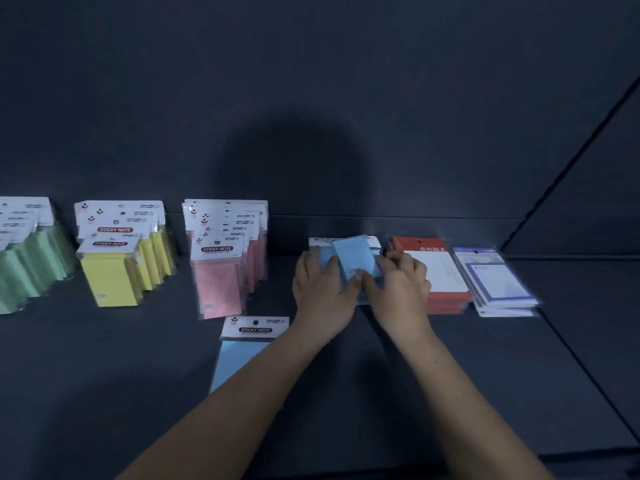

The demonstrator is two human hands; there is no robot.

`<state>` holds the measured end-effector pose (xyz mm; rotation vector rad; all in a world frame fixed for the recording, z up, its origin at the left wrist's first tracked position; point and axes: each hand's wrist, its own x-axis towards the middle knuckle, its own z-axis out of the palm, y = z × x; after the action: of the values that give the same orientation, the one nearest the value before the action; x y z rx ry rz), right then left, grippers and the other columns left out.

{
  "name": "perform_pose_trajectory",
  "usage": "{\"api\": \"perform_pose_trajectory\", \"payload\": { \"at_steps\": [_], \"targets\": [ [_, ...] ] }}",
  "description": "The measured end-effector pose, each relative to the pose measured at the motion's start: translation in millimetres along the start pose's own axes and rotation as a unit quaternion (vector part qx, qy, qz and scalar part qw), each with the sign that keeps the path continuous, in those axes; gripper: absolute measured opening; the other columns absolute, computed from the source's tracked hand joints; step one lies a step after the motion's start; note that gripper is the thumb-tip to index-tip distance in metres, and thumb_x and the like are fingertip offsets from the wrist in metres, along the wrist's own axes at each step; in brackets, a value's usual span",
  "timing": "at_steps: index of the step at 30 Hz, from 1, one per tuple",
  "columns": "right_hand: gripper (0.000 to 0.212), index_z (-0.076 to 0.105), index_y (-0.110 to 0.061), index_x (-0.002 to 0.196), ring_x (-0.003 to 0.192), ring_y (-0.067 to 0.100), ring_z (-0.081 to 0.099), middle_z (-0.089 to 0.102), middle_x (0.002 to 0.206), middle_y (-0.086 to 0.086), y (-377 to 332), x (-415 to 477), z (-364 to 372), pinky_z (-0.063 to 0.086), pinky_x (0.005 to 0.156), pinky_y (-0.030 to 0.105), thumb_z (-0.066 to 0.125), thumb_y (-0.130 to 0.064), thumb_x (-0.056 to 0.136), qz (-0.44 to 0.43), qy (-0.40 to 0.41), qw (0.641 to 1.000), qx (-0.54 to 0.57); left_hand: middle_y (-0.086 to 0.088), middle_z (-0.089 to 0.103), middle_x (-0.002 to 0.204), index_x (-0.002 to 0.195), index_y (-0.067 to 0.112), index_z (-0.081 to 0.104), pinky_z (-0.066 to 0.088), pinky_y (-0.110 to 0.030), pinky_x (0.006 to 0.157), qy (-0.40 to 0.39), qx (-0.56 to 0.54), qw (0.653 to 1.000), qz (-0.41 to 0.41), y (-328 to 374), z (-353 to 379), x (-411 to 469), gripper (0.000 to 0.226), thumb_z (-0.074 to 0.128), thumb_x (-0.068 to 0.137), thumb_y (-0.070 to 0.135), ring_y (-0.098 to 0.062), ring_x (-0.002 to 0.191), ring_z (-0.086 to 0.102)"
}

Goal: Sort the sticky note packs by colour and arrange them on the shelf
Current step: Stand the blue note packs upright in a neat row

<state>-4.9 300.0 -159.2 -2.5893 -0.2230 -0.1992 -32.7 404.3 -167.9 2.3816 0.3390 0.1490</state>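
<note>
Toward the shelf's back edge: green, yellow [114, 271], pink [221, 271] rows stand upright, so colours read easily
hands: left hand [320, 289] and right hand [398, 289] pinch the blue packs [349, 254], probably squaring them
spare blue pack [242, 355]: flat nearer front edge, waiting

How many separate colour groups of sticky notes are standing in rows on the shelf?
3 standing rows: green at far left, yellow next, pink nearer the middle. Blue packs under the hands lie flat; some packs may be hidden behind others.

A red-backed stack of white pads [440, 275] lies just beside a purple-bordered notepad stack [498, 282], right of centre.
</note>
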Motion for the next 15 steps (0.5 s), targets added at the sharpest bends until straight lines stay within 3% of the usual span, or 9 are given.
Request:
{"api": "perform_pose_trajectory", "payload": {
  "at_steps": [3, 6, 8, 10, 12, 15],
  "targets": [
    [0.037, 0.056, -0.016, 0.124, 0.126, 0.019, 0.026, 0.041, 0.132, -0.001, -1.5, -7.3, -0.5, 0.02, 0.1, 0.03, 0.054, -0.033, 0.091, 0.0, 0.035, 0.997, 0.064, -0.003, 0.009, 0.154, 0.139, 0.018, 0.039, 0.0, -0.032, 0.114, 0.041, -0.077, 0.996, 0.031, 1.3, -0.3, -7.8, 0.049, 0.039, 0.096, 0.043, -0.016, 0.142, -0.002],
    [0.023, 0.062, -0.017, 0.109, 0.109, 0.013, 0.043, 0.053, 0.11, -0.006, -2.6, -25.9, -4.8, 0.034, 0.094, 0.025, 0.061, -0.026, 0.088, 0.0, 0.105, 0.968, 0.227, 0.011, 0.04, 0.135, 0.125, 0.017, 0.052, 0.024, -0.015, 0.107, 0.096, -0.233, 0.961, 0.111, -2.7, -8.6, -29.4, 0.039, 0.051, 0.092, 0.038, -0.005, 0.129, 0.032],
    [0.008, 0.061, -0.017, 0.083, 0.079, 0.014, 0.053, 0.058, 0.081, -0.001, -2.8, -40.8, -11.9, 0.044, 0.071, 0.028, 0.065, -0.023, 0.085, 0.035, 0.063, 0.899, 0.432, 0.017, 0.063, 0.103, 0.104, 0.018, 0.06, 0.043, -0.011, 0.084, 0.093, -0.343, 0.93, 0.099, -5.7, -17.3, -43.1, 0.023, 0.06, 0.087, 0.033, 0.002, 0.098, 0.057],
    [0.026, 0.053, -0.017, 0.062, 0.054, 0.014, 0.048, 0.054, 0.058, 0.005, 1.6, -52.4, -15.9, 0.041, 0.053, 0.026, 0.07, -0.031, 0.077, 0.078, -0.031, 0.827, 0.556, 0.011, 0.064, 0.077, 0.084, 0.016, 0.058, 0.047, -0.014, 0.063, 0.099, -0.397, 0.91, 0.063, -11.9, -23.6, -53.2, 0.012, 0.067, 0.082, 0.024, 0.0, 0.069, 0.059],
    [0.029, 0.048, -0.014, 0.061, 0.042, 0.011, 0.044, 0.052, 0.047, 0.003, 4.7, -61.3, -15.3, 0.039, 0.044, 0.02, 0.071, -0.025, 0.074, 0.077, -0.095, 0.826, 0.551, 0.002, 0.059, 0.069, 0.078, 0.017, 0.054, 0.047, -0.019, 0.054, 0.087, -0.404, 0.91, 0.034, -20.8, -27.1, -63.0, 0.018, 0.07, 0.08, 0.01, -0.005, 0.06, 0.054],
    [0.025, 0.046, -0.01, 0.072, 0.038, 0.008, 0.045, 0.052, 0.046, -0.001, 8.5, -70.4, -5.1, 0.039, 0.041, 0.018, 0.069, -0.001, 0.078, 0.081, -0.116, 0.839, 0.526, -0.007, 0.059, 0.063, 0.087, 0.027, 0.053, 0.047, -0.022, 0.049, 0.027, -0.347, 0.937, -0.009, -37.3, -27.5, -80.1, 0.024, 0.071, 0.08, 0.012, -0.01, 0.054, 0.056]
  ]
}}
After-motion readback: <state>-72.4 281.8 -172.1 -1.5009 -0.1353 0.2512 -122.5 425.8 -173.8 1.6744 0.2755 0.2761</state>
